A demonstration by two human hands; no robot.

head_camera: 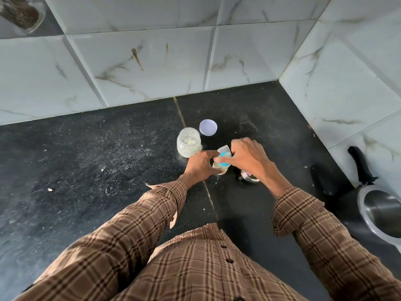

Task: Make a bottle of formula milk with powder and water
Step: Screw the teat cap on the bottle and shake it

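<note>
A small feeding bottle with a blue collar and a clear cap stands on the black counter. My left hand grips the bottle's body from the left. My right hand closes over its cap from the right. An open clear jar with pale powder inside stands just left of the bottle, and its white lid lies flat behind it. A shiny steel vessel sits partly hidden under my right wrist.
Marble-patterned wall tiles close the counter at the back and right, forming a corner. A steel pan with a black handle sits at the right edge. A jar of dark grains shows at top left. Powder specks dot the counter.
</note>
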